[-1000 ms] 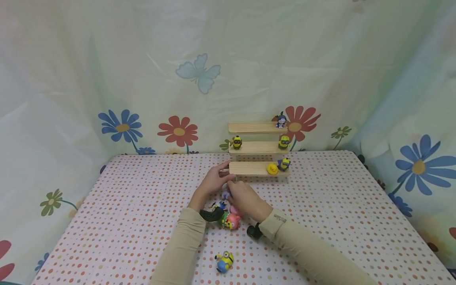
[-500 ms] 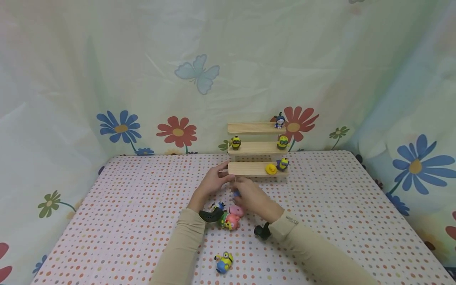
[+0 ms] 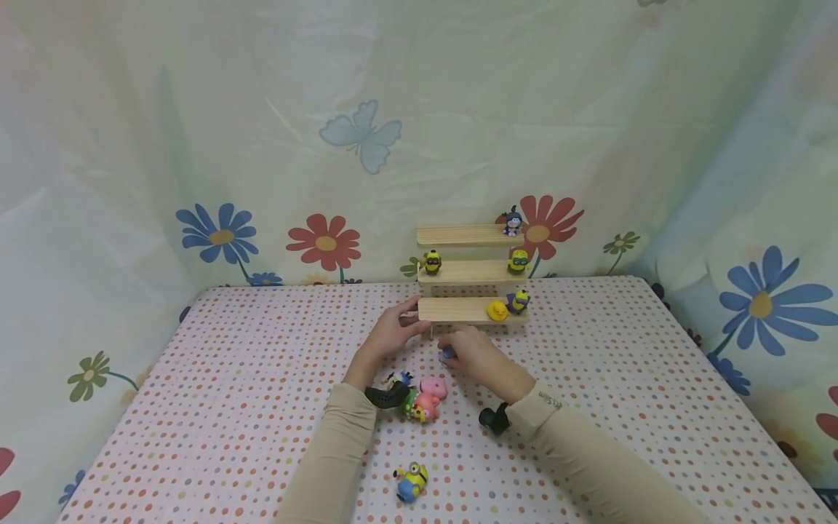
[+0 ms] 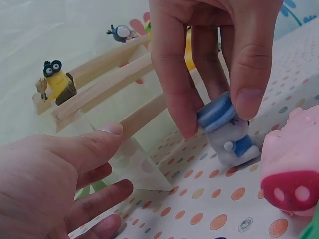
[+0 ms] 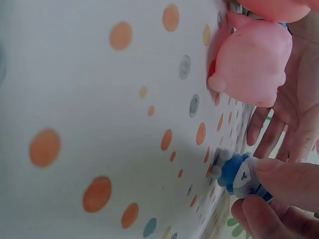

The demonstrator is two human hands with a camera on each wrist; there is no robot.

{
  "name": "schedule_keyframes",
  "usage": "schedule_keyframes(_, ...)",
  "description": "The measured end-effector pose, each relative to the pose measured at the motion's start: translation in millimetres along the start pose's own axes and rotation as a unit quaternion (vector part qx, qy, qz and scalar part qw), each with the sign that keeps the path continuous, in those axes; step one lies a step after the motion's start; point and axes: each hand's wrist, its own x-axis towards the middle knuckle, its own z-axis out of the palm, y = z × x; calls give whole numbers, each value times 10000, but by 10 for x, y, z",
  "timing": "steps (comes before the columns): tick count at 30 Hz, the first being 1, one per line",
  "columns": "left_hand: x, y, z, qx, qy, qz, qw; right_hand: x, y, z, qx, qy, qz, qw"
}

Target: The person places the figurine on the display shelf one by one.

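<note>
My right hand [image 3: 481, 356] pinches a small white-and-blue figurine [image 4: 230, 134] by its blue hat, thumb on one side and fingers on the other. In the right wrist view the figurine [image 5: 233, 172] hangs close over the dotted tablecloth. My left hand [image 3: 389, 335] holds the left end of the tiered wooden shelf [image 3: 452, 311], its thumb on the lowest board's front corner. The other left fingers [image 4: 107, 199] spread beside the clear side panel [image 4: 144, 167]. On that lowest board stand a yellow duck [image 3: 497, 311] and a purple-caped Minion figurine [image 3: 518, 301].
Two Minion figurines [image 3: 431, 262] stand on the middle board, and a dark-capped figurine [image 3: 512, 221] on the top one. Pink pig toys [image 3: 433, 388] and other small figures lie between the forearms. A blue-and-yellow Minion [image 3: 411, 482] lies nearer the front.
My right hand has moved to the right along the shelf's front with the figurine, away from the pig toys. My left hand stays at the shelf's end.
</note>
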Motion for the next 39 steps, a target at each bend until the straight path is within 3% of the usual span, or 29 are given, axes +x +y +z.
schedule_keyframes(9, 9, -9, -3, -14, -3, -102, 9999, 21, 54, -15, 97, -27, 69, 9999)
schedule_keyframes(15, 10, -11, -4, 20, 43, -116, 9999, 20, 98, -113, 196, 210, -130, 9995)
schedule_keyframes(20, 9, -20, -6, -2, 21, -82, 10000, 38, 141, -286, 197, 426, -215, 9987)
schedule_keyframes(31, 10, -15, -10, 49, 67, -79, 9999, 254, 224, -850, 293, 916, 241, 9951)
schedule_keyframes(39, 11, -5, -1, 116, 38, -186, 9998, 535, 384, -997, 392, 1025, 409, 9931)
